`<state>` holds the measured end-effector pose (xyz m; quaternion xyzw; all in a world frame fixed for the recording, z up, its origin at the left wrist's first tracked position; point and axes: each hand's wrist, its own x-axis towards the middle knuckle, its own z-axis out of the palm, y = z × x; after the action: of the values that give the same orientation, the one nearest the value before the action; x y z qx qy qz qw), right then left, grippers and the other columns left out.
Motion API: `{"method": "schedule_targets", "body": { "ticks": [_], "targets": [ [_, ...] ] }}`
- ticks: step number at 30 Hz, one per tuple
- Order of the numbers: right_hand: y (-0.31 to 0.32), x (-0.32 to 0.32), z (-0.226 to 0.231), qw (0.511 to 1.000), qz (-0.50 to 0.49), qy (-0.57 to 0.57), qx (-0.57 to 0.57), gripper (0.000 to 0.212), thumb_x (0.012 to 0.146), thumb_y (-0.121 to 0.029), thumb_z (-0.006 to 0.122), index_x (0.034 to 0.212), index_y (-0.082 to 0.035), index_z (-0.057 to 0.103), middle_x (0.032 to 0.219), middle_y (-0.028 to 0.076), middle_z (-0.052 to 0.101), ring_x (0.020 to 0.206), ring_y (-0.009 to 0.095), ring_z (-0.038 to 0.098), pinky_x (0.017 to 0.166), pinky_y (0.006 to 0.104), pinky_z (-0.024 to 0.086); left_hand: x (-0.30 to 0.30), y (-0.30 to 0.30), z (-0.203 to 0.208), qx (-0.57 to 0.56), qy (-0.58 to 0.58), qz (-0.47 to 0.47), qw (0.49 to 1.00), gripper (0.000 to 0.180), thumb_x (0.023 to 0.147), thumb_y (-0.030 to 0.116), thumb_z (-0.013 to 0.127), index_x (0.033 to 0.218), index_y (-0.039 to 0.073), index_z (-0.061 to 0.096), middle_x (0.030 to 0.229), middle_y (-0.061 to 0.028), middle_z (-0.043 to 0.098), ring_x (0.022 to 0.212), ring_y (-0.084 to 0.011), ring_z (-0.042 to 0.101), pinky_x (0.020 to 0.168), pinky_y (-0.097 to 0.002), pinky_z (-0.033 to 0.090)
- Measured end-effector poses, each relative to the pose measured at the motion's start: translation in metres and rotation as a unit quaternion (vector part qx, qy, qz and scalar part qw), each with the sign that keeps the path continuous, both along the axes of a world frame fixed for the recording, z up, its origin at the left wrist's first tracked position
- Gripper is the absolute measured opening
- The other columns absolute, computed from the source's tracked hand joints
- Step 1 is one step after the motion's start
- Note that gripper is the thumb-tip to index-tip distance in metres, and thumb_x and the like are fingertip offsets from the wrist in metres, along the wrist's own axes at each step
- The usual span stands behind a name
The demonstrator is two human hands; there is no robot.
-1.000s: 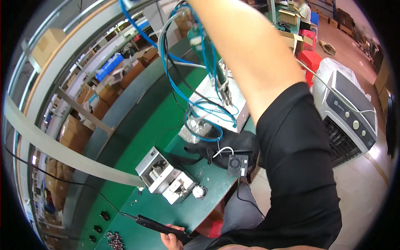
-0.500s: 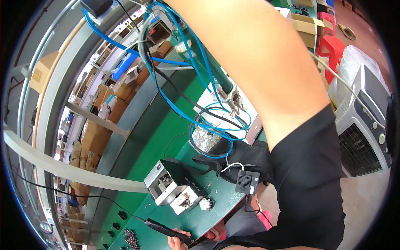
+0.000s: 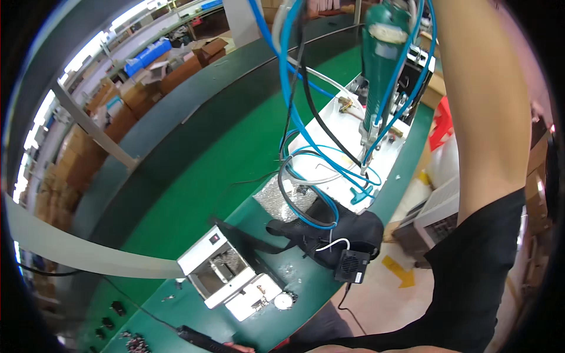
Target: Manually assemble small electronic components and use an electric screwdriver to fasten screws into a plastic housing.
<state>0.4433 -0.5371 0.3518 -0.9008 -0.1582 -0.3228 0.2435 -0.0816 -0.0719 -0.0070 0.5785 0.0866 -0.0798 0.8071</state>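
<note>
My right arm (image 3: 491, 100), in a black sleeve, reaches up past the top right edge, so its hand is out of the picture. At the bottom edge, a sliver of my left hand (image 3: 240, 347) shows against the rear end of a black electric screwdriver (image 3: 203, 339), closed on it as far as can be seen. The screwdriver's cord runs off to the left. Near that hand stands a small screw feeder (image 3: 220, 267) with a white front and an open top, with a round white knob (image 3: 284, 301) at its corner.
Blue air hoses (image 3: 294, 106) hang before a green cylinder (image 3: 382, 70) over a white machine base (image 3: 329, 144). A black bag (image 3: 347, 229) and a small black fan box (image 3: 352, 266) lie by the bench edge. Small dark parts (image 3: 136, 343) lie lower left.
The view has swung, bringing the white machine base into fuller sight. My right arm now appears farther right and more upright. My left hand and the screwdriver sit lower, mostly cut off.
</note>
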Motion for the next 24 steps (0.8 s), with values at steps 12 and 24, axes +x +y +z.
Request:
{"method": "schedule_targets", "body": {
  "ticks": [12,24],
  "targets": [
    [-0.015,-0.002,0.026,0.991,-0.05,0.102,-0.075,0.032,0.089,-0.036,0.068,0.096,-0.005,0.074,0.091,0.013,0.073,0.081,0.028,0.07,0.072,0.0389,0.055,0.017,0.002,-0.048,-0.13,-0.141,-0.014,0.981,0.04,0.099,0.027,0.06,0.13,0.002,0.052,0.107,-0.024,0.062,0.092,-0.0274,0.061,0.077,-0.0404,0.053],
    [-0.03,-0.007,0.046,0.982,-0.055,0.178,-0.035,0.031,0.091,-0.034,0.066,0.097,-0.005,0.074,0.09,0.011,0.073,0.079,0.026,0.07,0.07,0.0385,0.055,0.026,-0.012,-0.018,-0.087,-0.186,0.052,0.977,0.036,0.098,0.021,0.06,0.125,-0.001,0.052,0.112,-0.0276,0.059,0.096,-0.0308,0.06,0.084,-0.0417,0.052]
  ]
}}
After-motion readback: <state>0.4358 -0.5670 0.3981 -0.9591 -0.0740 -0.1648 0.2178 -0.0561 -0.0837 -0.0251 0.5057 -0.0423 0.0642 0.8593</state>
